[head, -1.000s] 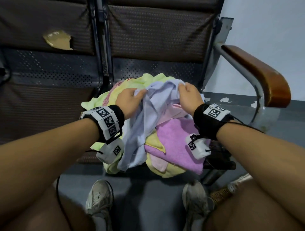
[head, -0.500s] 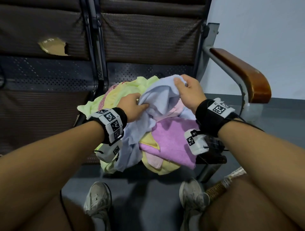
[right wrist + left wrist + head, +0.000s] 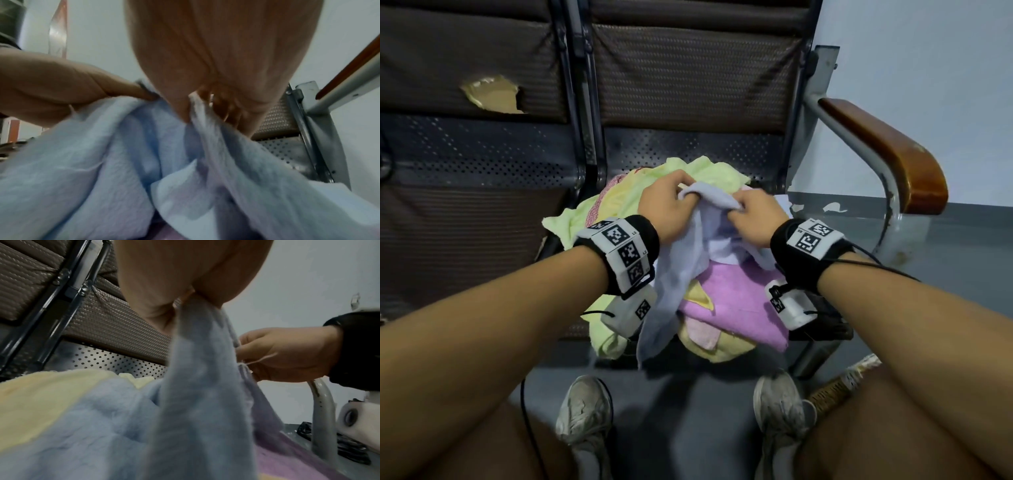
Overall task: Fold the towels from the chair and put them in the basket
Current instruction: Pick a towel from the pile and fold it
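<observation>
Standing against a pale wall [image 3: 928, 51], two joined brown chairs [image 3: 688, 78] bore one towel heap [image 3: 739, 301]; above it the left hand [image 3: 666, 205] and right hand [image 3: 753, 219] each pinched the blue towel [image 3: 674, 274], fingers curled tight.

The blue towel [image 3: 674, 274] hides the fingertips of both hands, and the wrist views are blurred.

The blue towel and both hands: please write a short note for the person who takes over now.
Left hand: grips the blue towel at its top edge.
Right hand: pinches the same edge, close beside it.
The towel hangs over the pile of towels on the chair.
Done: one towel picked up, no fold yet.
Left: fold every towel and put it in the basket, which is not clearly in view.
</observation>
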